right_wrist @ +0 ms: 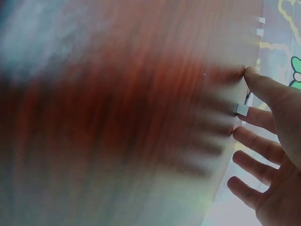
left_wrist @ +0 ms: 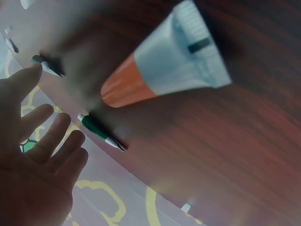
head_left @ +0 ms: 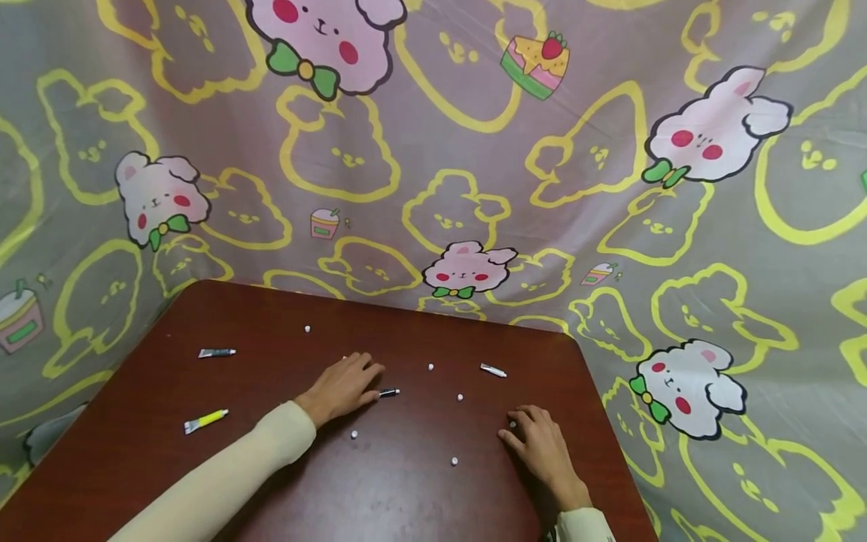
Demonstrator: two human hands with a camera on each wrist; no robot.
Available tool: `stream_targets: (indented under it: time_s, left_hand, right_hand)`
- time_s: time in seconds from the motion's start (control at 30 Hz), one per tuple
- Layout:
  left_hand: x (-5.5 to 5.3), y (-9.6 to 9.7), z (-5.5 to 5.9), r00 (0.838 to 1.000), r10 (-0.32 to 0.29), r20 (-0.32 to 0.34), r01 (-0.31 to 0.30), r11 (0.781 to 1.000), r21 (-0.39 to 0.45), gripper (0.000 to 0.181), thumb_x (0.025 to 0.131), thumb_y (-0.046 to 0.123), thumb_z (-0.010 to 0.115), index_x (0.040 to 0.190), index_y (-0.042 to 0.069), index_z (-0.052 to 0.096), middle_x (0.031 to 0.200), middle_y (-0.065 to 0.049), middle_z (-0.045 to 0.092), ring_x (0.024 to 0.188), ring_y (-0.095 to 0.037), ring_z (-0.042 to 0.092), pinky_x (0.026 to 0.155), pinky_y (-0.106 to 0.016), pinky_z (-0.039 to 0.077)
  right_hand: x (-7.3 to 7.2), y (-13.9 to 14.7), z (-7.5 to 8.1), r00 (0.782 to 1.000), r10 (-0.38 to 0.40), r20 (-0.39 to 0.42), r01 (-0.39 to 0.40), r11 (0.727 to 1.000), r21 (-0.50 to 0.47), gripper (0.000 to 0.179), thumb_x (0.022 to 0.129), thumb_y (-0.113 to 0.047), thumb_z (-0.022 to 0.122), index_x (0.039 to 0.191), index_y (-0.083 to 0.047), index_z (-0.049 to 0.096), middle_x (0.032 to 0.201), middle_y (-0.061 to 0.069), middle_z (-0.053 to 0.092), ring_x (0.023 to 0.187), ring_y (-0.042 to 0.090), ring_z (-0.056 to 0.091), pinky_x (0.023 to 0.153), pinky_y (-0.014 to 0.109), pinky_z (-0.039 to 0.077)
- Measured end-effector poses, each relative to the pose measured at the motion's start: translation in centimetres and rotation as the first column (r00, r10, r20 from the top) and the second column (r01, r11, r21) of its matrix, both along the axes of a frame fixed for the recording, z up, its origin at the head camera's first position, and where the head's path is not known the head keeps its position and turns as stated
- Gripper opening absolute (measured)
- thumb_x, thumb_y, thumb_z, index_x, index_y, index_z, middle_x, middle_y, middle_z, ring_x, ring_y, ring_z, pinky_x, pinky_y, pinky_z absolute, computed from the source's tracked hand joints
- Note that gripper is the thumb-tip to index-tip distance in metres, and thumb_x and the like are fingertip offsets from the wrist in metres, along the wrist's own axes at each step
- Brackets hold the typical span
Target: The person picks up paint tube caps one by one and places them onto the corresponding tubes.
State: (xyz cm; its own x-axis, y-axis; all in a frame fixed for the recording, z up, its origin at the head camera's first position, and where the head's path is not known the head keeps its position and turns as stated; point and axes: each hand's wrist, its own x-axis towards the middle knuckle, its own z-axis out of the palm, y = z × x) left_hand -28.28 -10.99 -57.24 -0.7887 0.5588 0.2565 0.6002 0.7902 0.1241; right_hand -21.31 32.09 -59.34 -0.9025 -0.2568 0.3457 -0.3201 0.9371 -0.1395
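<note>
In the head view my left hand (head_left: 342,388) hovers or rests over the table's middle, fingers spread. Its thumb is at a small black paint tube (head_left: 388,392); whether they touch I cannot tell. The left wrist view shows the same hand (left_wrist: 42,160) with fingers loosely extended and a tube (left_wrist: 47,68) by the thumb tip. My right hand (head_left: 542,448) is low on the right with its fingers relaxed. A small white cap-like piece (head_left: 512,424) lies between its thumb and index finger; the right wrist view has that piece (right_wrist: 242,109) close against the index fingertip.
On the brown table (head_left: 271,467) lie a yellow paint tube (head_left: 206,421), a dark one (head_left: 217,352) and a white one (head_left: 493,369). Several small white pieces, such as one white piece (head_left: 454,461), are scattered about. A patterned curtain (head_left: 474,150) hangs behind the table.
</note>
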Motion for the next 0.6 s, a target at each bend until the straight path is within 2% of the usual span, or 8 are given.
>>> stream_targets:
  time_s: [0.27,0.4,0.6]
  left_hand:
    - [0.1,0.2,-0.2,0.999,-0.022,-0.045,0.023,1.000,0.014,0.037,0.094,0.033,0.086,0.120,0.010,0.072,0.105,-0.007,0.064,0.096,-0.025,0.062,0.084,-0.042,0.059]
    - [0.1,0.7,-0.2,0.998,-0.035,-0.050,0.036,0.999,0.020,0.034,0.093,0.031,0.088,0.115,0.010,0.072,0.103,-0.006,0.064,0.096,-0.024,0.062,0.083,-0.041,0.059]
    - [0.0,1.6,-0.1,0.997,-0.052,-0.062,0.053,0.999,0.013,0.031,0.093,0.029,0.088,0.111,0.010,0.072,0.101,-0.005,0.065,0.094,-0.024,0.063,0.083,-0.041,0.059]
  right_hand:
    - [0.1,-0.4,0.3,1.000,-0.016,-0.015,0.017,1.000,0.022,0.028,0.089,-0.031,0.090,0.106,-0.011,0.080,0.100,0.005,0.070,0.091,0.030,0.065,0.072,0.050,0.052]
    - [0.0,-0.4,0.4,0.999,-0.002,-0.037,0.002,1.000,0.016,0.023,0.088,-0.026,0.091,0.102,-0.011,0.080,0.094,0.004,0.070,0.085,0.028,0.065,0.070,0.047,0.050]
    - [-0.3,-0.5,0.2,0.992,0.054,-0.114,-0.053,0.999,0.009,0.019,0.084,-0.016,0.094,0.096,-0.009,0.080,0.086,0.005,0.070,0.077,0.027,0.067,0.068,0.049,0.053]
